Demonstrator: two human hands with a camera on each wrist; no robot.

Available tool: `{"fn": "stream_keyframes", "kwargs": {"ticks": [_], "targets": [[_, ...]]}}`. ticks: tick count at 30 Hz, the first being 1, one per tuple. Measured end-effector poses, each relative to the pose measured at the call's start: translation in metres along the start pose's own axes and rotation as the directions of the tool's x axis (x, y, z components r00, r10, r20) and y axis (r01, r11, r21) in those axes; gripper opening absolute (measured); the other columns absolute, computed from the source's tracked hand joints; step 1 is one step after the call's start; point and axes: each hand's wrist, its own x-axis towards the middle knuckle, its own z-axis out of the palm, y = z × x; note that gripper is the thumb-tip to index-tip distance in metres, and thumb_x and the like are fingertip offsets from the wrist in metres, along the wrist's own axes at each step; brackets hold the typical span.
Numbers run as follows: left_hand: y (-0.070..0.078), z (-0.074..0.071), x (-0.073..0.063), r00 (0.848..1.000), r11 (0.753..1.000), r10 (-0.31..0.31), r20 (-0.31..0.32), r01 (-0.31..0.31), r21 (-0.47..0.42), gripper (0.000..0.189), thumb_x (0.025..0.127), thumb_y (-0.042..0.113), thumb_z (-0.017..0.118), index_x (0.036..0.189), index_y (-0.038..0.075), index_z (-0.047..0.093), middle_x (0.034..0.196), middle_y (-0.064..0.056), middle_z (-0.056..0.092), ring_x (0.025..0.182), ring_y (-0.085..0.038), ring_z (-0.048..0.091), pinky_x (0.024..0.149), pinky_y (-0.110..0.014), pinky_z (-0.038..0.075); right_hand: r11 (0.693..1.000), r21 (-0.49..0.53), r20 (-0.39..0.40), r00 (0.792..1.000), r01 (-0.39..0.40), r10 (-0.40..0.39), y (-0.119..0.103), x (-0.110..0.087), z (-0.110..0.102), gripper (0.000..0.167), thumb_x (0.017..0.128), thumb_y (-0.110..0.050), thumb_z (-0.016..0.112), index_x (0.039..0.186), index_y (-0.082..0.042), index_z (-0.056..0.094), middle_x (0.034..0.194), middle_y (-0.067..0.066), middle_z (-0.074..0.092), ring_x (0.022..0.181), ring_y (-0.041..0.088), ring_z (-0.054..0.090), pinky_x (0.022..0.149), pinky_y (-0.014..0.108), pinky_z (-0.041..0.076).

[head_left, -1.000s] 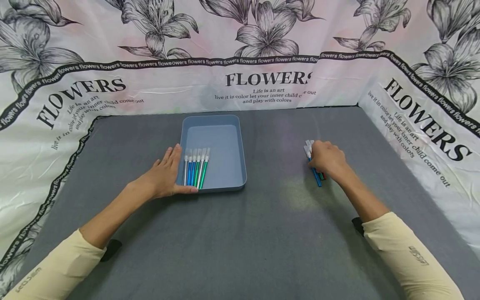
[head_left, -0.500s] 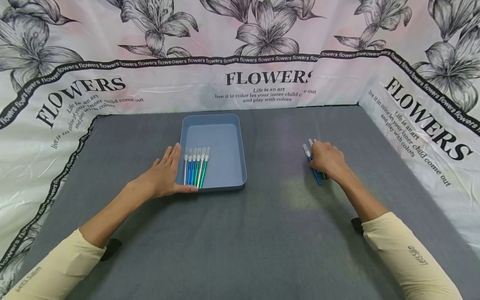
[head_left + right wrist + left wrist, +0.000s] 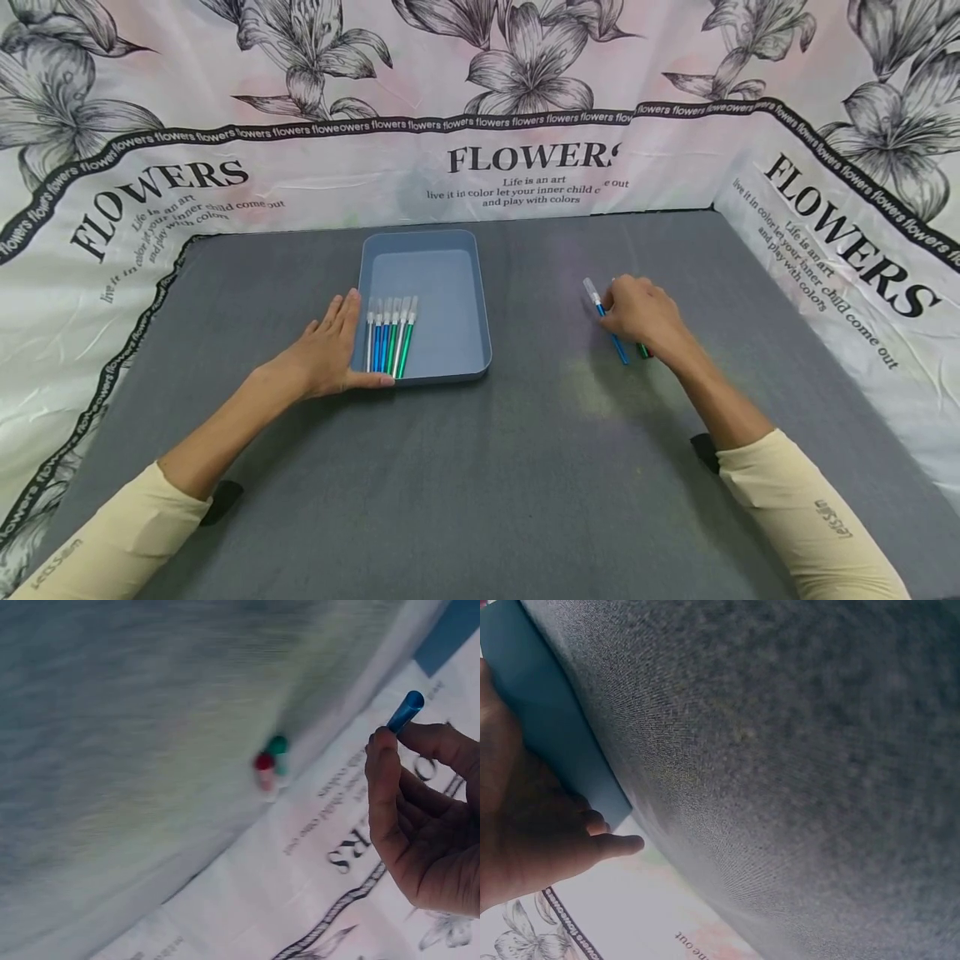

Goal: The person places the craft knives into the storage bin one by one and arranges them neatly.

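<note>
The right hand [image 3: 641,317] pinches a slim, shiny blue pen with a translucent white cap [image 3: 618,345] between thumb and fingertips. The pen is over the right part of the grey cloth-covered counter [image 3: 480,483], well apart from the tray, its capped end pointing away from the person and slanting left. Whether it touches the counter cannot be determined. The right wrist view shows its blue end projecting from the pinch.

Near that hand, a green pen [image 3: 279,756] and a red pen [image 3: 264,771] lie on the counter side by side; the hand largely covers them in the head view.

The left hand [image 3: 322,354] grips nothing: its fingers are extended against the left side of a shallow blue-grey rectangular tray [image 3: 450,292], with the thumb spread wide along the near rim. Inside the tray, at its near left, lies a row of silver, blue and green pens with whitish caps [image 3: 392,337], caps pointing away from the person.

Both forearms wear cream sleeves [image 3: 112,537]. White cloth printed with black flowers and lettering [image 3: 337,187] encloses the back and sides.
</note>
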Motion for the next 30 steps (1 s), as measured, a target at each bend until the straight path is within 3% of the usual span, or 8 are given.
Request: {"fn": "stream_keyframes", "kwargs": {"ticks": [2,3,6,17,21,24,30], "targets": [[0.000,0.001,0.000,1.000,1.000,0.000,0.000,0.000,-0.002,0.140,0.084,0.078,0.068,0.164,-0.005,-0.011,0.174,-0.025,-0.013,0.163,-0.047,-0.006,0.126,-0.073,0.013,1.000,0.009,-0.013,1.000,0.010,-0.010,-0.008,-0.002,-0.002,0.014,0.095,-0.009,0.067,0.093,0.002,0.074,0.078,0.015,0.069,0.063,0.021,0.060,0.057,0.036,0.048],[0.000,0.001,0.000,1.000,1.000,-0.003,0.001,0.003,-0.001,0.140,0.084,0.078,0.068,0.164,-0.005,-0.011,0.175,-0.024,-0.014,0.163,-0.047,-0.006,0.126,-0.072,0.012,1.000,0.016,-0.019,1.000,0.016,-0.016,-0.012,-0.003,-0.002,0.019,0.095,-0.011,0.068,0.105,0.004,0.076,0.090,0.019,0.074,0.071,0.025,0.066,0.062,0.040,0.052],[0.000,0.003,0.000,1.000,1.000,-0.006,0.000,0.006,0.001,0.141,0.083,0.080,0.068,0.164,-0.004,-0.012,0.175,-0.023,-0.014,0.163,-0.046,-0.006,0.127,-0.072,0.012,1.000,0.024,-0.027,0.999,0.020,-0.019,-0.026,-0.004,-0.004,0.030,0.094,-0.012,0.067,0.118,0.005,0.074,0.104,0.022,0.075,0.086,0.031,0.071,0.076,0.050,0.057],[-0.001,0.003,0.001,1.000,1.000,-0.009,0.004,0.009,0.005,0.142,0.083,0.081,0.067,0.164,-0.003,-0.014,0.175,-0.024,-0.014,0.163,-0.046,-0.006,0.127,-0.072,0.012,0.981,0.139,-0.003,0.990,0.138,-0.139,-0.080,0.006,0.009,0.029,0.094,-0.011,0.069,0.119,0.000,0.076,0.110,0.018,0.079,0.102,0.031,0.073,0.089,0.048,0.059],[-0.001,0.004,0.001,1.000,1.000,-0.017,0.010,0.017,0.001,0.142,0.083,0.081,0.067,0.164,-0.003,-0.015,0.174,-0.024,-0.015,0.163,-0.046,-0.007,0.127,-0.072,0.011,0.970,0.175,0.018,0.984,0.170,-0.176,-0.102,0.009,0.020,0.028,0.094,-0.012,0.070,0.118,-0.001,0.077,0.107,0.015,0.080,0.101,0.028,0.074,0.090,0.046,0.060],[-0.001,0.003,0.000,1.000,1.000,-0.021,0.012,0.021,0.011,0.141,0.084,0.079,0.067,0.164,-0.003,-0.014,0.174,-0.024,-0.015,0.163,-0.046,-0.006,0.127,-0.072,0.012,0.964,0.178,0.039,0.978,0.197,-0.207,-0.120,0.014,0.028,0.027,0.092,-0.011,0.070,0.117,-0.002,0.077,0.105,0.012,0.080,0.097,0.025,0.074,0.087,0.043,0.060],[0.001,-0.001,0.001,1.000,1.000,-0.023,0.007,0.023,0.011,0.140,0.084,0.078,0.067,0.164,-0.005,-0.013,0.174,-0.026,-0.012,0.163,-0.047,-0.004,0.126,-0.072,0.014,0.952,0.165,0.071,0.960,0.256,-0.271,-0.147,0.029,0.047,0.013,0.091,-0.008,0.069,0.097,-0.006,0.081,0.098,0.008,0.078,0.073,0.017,0.063,0.066,0.029,0.052]]}}
